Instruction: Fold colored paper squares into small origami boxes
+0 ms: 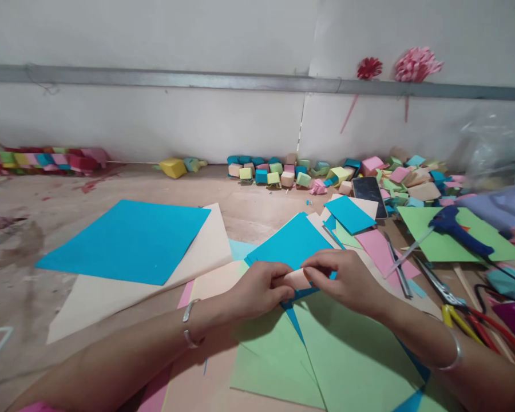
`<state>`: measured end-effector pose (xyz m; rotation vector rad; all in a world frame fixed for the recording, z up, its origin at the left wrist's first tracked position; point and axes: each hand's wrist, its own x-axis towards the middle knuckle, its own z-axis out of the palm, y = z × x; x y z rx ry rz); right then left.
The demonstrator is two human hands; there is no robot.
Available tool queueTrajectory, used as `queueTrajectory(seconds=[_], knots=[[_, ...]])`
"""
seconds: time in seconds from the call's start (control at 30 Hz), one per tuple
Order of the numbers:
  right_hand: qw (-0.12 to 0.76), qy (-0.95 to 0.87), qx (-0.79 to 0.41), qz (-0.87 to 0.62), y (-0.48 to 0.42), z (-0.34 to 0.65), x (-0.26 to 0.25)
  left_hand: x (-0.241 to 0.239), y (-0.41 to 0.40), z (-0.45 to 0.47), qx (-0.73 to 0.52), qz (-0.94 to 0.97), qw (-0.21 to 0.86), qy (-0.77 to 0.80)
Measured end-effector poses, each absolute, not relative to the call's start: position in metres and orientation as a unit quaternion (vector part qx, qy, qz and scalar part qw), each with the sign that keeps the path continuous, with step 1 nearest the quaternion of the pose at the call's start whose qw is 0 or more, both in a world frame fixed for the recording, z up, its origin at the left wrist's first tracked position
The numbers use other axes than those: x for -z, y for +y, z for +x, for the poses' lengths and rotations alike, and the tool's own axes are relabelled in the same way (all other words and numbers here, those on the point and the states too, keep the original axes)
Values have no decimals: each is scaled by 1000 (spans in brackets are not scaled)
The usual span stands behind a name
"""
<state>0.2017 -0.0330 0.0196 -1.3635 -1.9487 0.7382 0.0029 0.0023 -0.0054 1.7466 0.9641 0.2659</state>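
Note:
Between my two hands is a small piece of pale peach paper [298, 280], bent or rolled. My left hand [261, 289] pinches its left end with thumb and fingers. At the other end, the fingertips of my right hand [343, 280] close on the same paper. Just beneath and behind it lies a blue sheet [289, 243]. Closer to me, green sheets [352, 343] spread under my wrists, over pink and peach paper. How the paper is folded inside my fingers is hidden.
A large blue sheet [129, 243] lies left on peach paper. To the right are a blue glue gun [459, 229], a pen-like cutter [398, 266], scissors [440, 286] and red-handled pliers [498, 332]. A phone [369, 194] and several folded paper blocks [261, 176] line the wall.

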Motion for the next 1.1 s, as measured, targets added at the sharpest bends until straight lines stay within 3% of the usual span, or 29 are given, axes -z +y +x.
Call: queueTrajectory(seconds=[0.1, 0.3, 0.47, 0.7, 0.87, 1.1], knots=[[312, -794, -205, -480, -36, 201, -18, 5, 1, 3, -114, 739, 536, 392], [312, -798, -198, -476, -36, 201, -18, 3, 1, 2, -121, 745, 544, 368], [322, -765, -224, -511, -35, 201, -19, 4, 1, 3, -139, 696, 619, 337], [316, -713, -353, -517, -33, 202, -23, 8, 0, 4, -170, 663, 615, 391], [334, -729, -300, -517, -36, 198, -19, 10, 0, 4, -180, 651, 635, 375], [346, -702, -288, -552, -32, 201, -15, 0, 5, 2, -163, 716, 530, 424]])
